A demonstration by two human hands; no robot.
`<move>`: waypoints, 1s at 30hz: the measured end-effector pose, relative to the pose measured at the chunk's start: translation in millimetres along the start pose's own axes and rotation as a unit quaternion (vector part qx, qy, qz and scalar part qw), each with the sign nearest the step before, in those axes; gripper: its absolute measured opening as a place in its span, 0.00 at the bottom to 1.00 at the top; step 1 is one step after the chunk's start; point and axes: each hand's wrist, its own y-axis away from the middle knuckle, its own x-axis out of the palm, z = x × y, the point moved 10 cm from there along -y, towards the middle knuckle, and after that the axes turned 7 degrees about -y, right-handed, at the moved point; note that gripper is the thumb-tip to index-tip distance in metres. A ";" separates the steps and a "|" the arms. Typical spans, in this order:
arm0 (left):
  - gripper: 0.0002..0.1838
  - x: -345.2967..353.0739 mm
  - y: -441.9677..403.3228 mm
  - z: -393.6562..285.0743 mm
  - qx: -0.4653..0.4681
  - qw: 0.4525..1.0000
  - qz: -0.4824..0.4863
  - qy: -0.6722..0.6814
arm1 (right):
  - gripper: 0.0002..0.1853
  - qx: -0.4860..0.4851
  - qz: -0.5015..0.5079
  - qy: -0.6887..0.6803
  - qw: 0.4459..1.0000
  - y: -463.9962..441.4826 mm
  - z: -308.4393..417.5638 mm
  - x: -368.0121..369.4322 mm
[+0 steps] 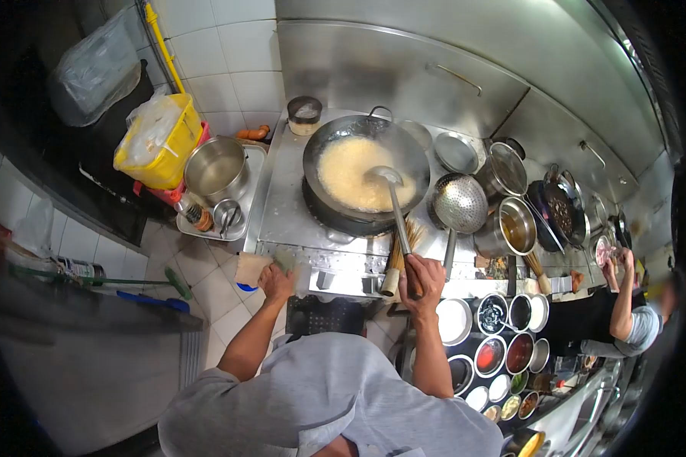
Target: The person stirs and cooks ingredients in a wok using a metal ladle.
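Note:
My right hand is wrapped round the wooden handle of a metal ladle. The ladle's bowl rests in pale, bubbling yellowish liquid inside a large black wok on the stove. At the stove's front edge, my left hand is beside a light brown cloth; its fingers are blurred, and whether they grip anything cannot be made out. A bamboo brush lies just left of my right hand, and a perforated strainer rests to the right of the wok.
At left, a tray bears a steel pot near a yellow basket. Several sauce containers stand at lower right. Pots and strainers line the stove's right side. A co-worker stands at far right.

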 end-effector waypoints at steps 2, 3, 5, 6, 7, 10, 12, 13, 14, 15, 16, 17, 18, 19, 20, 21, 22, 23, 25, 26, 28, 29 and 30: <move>0.31 3.5 -0.3 0.6 0.005 1.000 -0.001 0.000 | 0.20 0.008 -0.014 -0.013 1.000 3.1 5.1 -15.9; 0.31 4.0 -0.2 1.0 0.008 1.000 -0.010 -0.005 | 0.19 0.014 -0.026 -0.029 0.999 3.3 7.0 -23.2; 0.31 6.6 -1.7 2.5 0.010 1.000 -0.020 -0.010 | 0.17 0.017 -0.046 -0.045 0.998 1.8 10.7 -33.7; 0.31 7.3 -1.9 2.6 0.009 1.000 -0.015 -0.013 | 0.16 0.033 -0.056 -0.065 0.996 2.0 7.8 -37.6; 0.31 8.2 -1.9 2.4 0.008 1.000 -0.010 -0.015 | 0.16 0.050 -0.066 -0.085 0.993 1.0 5.9 -41.4; 0.30 5.5 -1.6 2.3 0.004 1.000 -0.025 -0.012 | 0.14 0.063 -0.068 -0.102 0.990 -6.3 4.5 -37.3; 0.30 4.8 -0.6 1.7 0.003 0.999 -0.030 -0.011 | 0.13 0.063 -0.068 -0.114 0.989 -11.3 0.5 -27.4; 0.30 4.1 0.0 2.1 0.003 0.999 -0.032 -0.013 | 0.13 0.059 -0.058 -0.113 0.990 -14.1 -0.8 -18.3; 0.30 3.7 0.5 3.4 0.000 0.999 -0.034 -0.012 | 0.13 0.056 -0.048 -0.113 0.991 -16.3 -2.3 -9.1; 0.30 4.4 0.0 3.2 0.002 0.999 -0.031 -0.008 | 0.13 0.054 -0.046 -0.114 0.991 -19.5 -3.8 -1.7; 0.30 5.0 -0.8 3.1 0.003 1.000 -0.029 -0.003 | 0.13 0.037 -0.033 -0.105 0.993 -23.8 -2.4 8.4; 0.30 5.2 -0.6 3.9 0.001 1.000 -0.031 -0.002 | 0.13 0.020 -0.019 -0.096 0.995 -26.3 -3.5 19.3; 0.30 2.6 0.3 2.9 0.001 0.999 -0.032 -0.001 | 0.16 0.006 -0.017 -0.095 0.995 -24.8 -11.7 32.8; 0.30 1.6 1.2 2.4 0.002 0.999 -0.033 0.000 | 0.16 0.004 -0.016 -0.097 0.995 -26.9 -15.9 41.9; 0.30 0.8 1.8 2.1 -0.001 0.999 -0.034 0.001 | 0.16 -0.008 -0.025 -0.096 0.995 -29.7 -18.1 48.3; 0.30 -0.3 2.1 1.0 0.001 0.999 -0.038 -0.001 | 0.17 -0.020 -0.034 -0.096 0.995 -34.7 -16.5 51.2; 0.30 -1.4 2.8 0.7 0.002 0.999 -0.042 -0.003 | 0.18 -0.021 -0.030 -0.093 0.995 -40.3 -14.9 53.8; 0.30 -1.8 3.3 1.5 0.001 0.999 -0.042 -0.003 | 0.18 -0.021 -0.028 -0.093 0.995 -43.6 -18.5 57.8; 0.30 -1.2 3.4 0.0 0.006 1.000 -0.023 -0.001 | 0.19 -0.035 -0.013 -0.074 0.997 -47.3 -28.4 71.5; 0.30 -1.3 3.9 -1.0 0.008 1.000 -0.022 -0.001 | 0.19 -0.033 -0.013 -0.073 0.997 -48.4 -34.1 75.6; 0.30 -2.6 3.8 -1.9 0.011 0.999 -0.030 -0.008 | 0.21 -0.053 0.002 -0.044 0.998 -49.7 -37.0 84.3; 0.30 -2.5 3.7 -1.8 0.012 0.999 -0.030 -0.008 | 0.21 -0.052 0.001 -0.043 0.998 -48.4 -40.2 85.5; 0.30 -2.6 3.5 -1.4 0.012 1.000 -0.028 -0.008 | 0.21 -0.056 0.008 -0.026 0.998 -48.1 -40.5 87.1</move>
